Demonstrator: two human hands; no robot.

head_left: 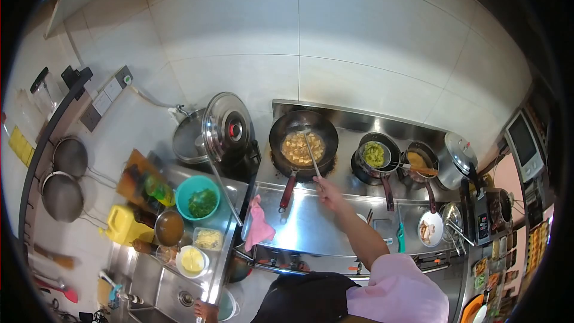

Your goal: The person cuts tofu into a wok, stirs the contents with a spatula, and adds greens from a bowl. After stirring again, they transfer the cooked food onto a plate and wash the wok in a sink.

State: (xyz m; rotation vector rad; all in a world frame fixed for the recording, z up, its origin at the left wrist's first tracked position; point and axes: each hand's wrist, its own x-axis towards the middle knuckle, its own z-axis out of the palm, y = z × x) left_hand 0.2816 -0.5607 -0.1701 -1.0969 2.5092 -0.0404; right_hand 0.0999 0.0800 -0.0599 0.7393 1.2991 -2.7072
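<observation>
My right hand (329,194) is closed round the handle of a long metal cooking utensil (313,157). The utensil's far end is in a dark wok (277,139) on the stove, among cubed, tofu-like food (303,148) in brown sauce; its head is too small to make out. The wok's brown handle (287,192) points towards me, and nothing grips it. At the bottom edge, my left hand (205,310) rests on the rim of the sink counter, fingers apparently laid flat over the metal. A pink cloth (259,225) lies between the two hands.
Right of the wok stand a pan with green vegetables (374,154) and a smaller pan (420,157). On the left are a large lid (227,129), a teal bowl (198,198) of greens, a yellow jug (124,225) and a sink (173,290). A white bowl (430,229) sits front right.
</observation>
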